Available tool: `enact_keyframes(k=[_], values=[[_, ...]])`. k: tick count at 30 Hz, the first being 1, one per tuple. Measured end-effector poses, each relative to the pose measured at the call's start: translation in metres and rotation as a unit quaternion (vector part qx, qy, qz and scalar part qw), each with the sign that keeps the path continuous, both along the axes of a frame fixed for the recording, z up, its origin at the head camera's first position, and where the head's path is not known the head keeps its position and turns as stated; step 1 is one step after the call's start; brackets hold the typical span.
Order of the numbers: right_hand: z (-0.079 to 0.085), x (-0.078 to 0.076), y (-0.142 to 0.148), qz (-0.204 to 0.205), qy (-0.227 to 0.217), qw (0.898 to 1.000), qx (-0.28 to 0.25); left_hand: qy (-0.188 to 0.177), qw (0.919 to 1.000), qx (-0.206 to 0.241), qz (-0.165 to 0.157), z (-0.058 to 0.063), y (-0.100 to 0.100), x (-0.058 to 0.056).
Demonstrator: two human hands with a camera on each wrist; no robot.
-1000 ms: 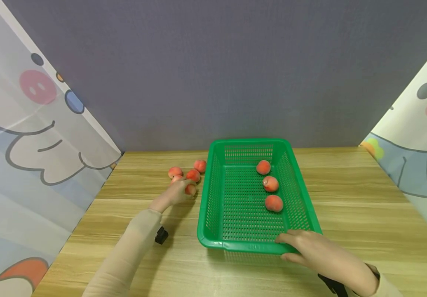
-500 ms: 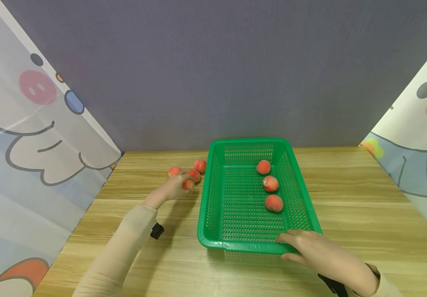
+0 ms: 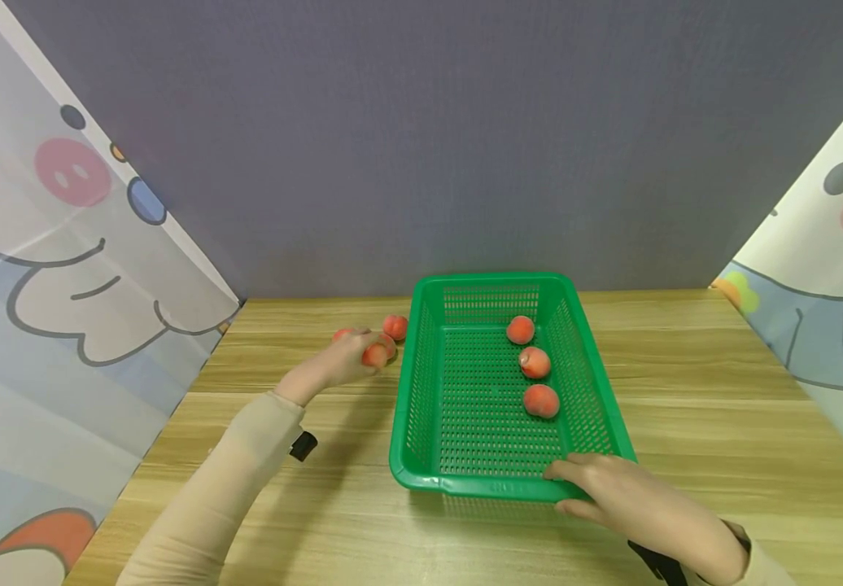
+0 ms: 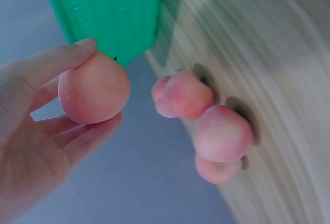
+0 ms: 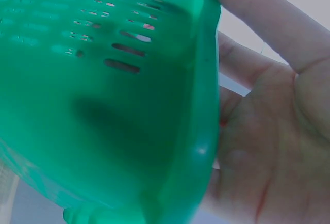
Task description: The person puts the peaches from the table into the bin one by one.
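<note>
My left hand (image 3: 344, 358) holds a peach (image 3: 375, 355) between thumb and fingers. In the left wrist view this peach (image 4: 95, 87) is raised apart from several other peaches (image 4: 223, 133) on the table. Those peaches lie just left of the green plastic basket (image 3: 405, 382), partly covered by the hand in the head view. My right hand (image 3: 626, 496) grips the rim at the basket's near right corner. The right wrist view has the thumb on one side of the basket wall (image 5: 103, 131) and the fingers behind the rim. Three peaches (image 3: 535, 363) sit in a row inside, toward the right wall.
The basket stands on a wood-grain table (image 3: 692, 391). A grey-purple panel (image 3: 451, 146) rises behind the table's far edge. Cartoon-printed curtains (image 3: 48, 325) hang at the left, with more at the right. A black strap piece (image 3: 303, 446) hangs at the left wrist.
My left hand has picked up a peach from the group and drawn it up, slightly left of where it was. The right hand and the basket stay in place.
</note>
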State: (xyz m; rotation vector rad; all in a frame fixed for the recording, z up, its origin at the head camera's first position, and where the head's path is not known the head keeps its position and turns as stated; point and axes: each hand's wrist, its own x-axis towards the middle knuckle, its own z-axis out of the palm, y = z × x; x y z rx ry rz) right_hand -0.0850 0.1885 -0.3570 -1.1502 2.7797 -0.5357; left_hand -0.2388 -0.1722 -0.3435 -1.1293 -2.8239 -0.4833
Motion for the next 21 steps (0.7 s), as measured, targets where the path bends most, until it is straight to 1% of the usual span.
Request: enact_keyframes(k=[3, 8, 10, 14, 17, 21], values=[[0.000, 0.000, 0.000, 0.000, -0.001, 1.000, 0.000, -0.030, 0.9993, -0.013, 0.016, 0.009, 0.003, 0.001], [-0.001, -0.001, 0.000, 0.002, 0.003, 1.000, -0.001, -0.049, 0.9982, -0.023, 0.026, 0.020, 0.007, 0.003], [-0.001, -0.001, 0.000, 0.002, 0.003, 1.000, -0.001, -0.056, 0.9974, -0.027, 0.037, 0.023, 0.009, 0.003], [-0.001, -0.001, 0.000, 0.004, 0.002, 1.000, -0.003, -0.059, 0.9967, -0.031, 0.045, 0.030, 0.012, 0.003], [-0.001, -0.001, 0.000, 0.003, -0.001, 1.000, -0.003, -0.054, 0.9971, -0.034, 0.042, 0.034, 0.016, 0.002], [0.000, -0.001, 0.000, 0.000, -0.001, 1.000, -0.002, -0.061, 0.9971, -0.026, 0.039, 0.039, 0.023, 0.001]])
